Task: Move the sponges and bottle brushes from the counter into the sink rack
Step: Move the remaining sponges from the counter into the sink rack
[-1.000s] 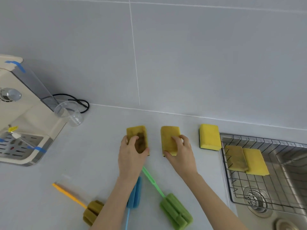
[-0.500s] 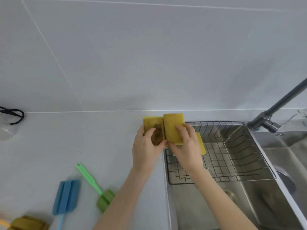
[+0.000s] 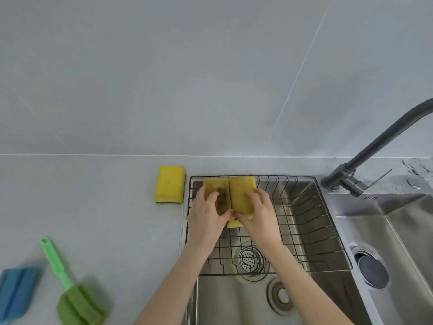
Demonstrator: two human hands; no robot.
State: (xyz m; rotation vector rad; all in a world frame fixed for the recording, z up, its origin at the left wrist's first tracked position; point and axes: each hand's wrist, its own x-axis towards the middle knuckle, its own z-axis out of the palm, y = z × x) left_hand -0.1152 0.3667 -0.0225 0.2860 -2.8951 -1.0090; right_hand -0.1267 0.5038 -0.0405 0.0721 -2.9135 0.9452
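Two hands over the black wire sink rack [image 3: 328,231]; left hand [image 3: 207,215] grips a stained yellow sponge [image 3: 216,188]; right hand [image 3: 259,213] grips a clean yellow sponge [image 3: 241,191].

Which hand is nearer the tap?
The right hand. It holds a sponge over the rack, on the tap's side; the left hand is farther away.

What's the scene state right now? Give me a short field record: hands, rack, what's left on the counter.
left hand: holds stained sponge over the rack
right hand: holds clean yellow sponge beside it
sink rack: wire, in the left basin; another sponge partly visible under the hands
counter: one yellow sponge by the rack, green brush, blue brush
faucet: right of the rack
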